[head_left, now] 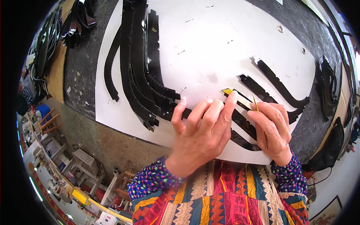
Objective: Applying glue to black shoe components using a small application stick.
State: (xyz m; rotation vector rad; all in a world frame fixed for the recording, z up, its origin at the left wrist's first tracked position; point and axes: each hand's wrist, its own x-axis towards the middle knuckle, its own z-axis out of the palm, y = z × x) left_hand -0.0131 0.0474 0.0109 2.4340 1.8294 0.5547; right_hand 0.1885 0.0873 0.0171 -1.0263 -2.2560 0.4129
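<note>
My left hand [204, 129] lies with its fingers spread over black curved strips on a white board. Its index fingertip presses beside the yellow end [227, 91] of a short, glossy black strip. A pale section shows on that strip, next to the fingertip. In my right hand [272, 129], thumb and fingers pinch a thin, yellowish pointed stick [255, 102]. Its tip points up, just right of the pale section. Under and between my hands another black strip [243, 124] runs diagonally, partly hidden by my fingers.
Long black curved strips [132, 67] lie left on the white board [210, 48]; shorter ones [277, 80] lie right. The board rests on a dark worktable [84, 75]. More black pieces [78, 20] sit far left, others [327, 88] at the right. A wooden chair [48, 122] stands beyond the left edge.
</note>
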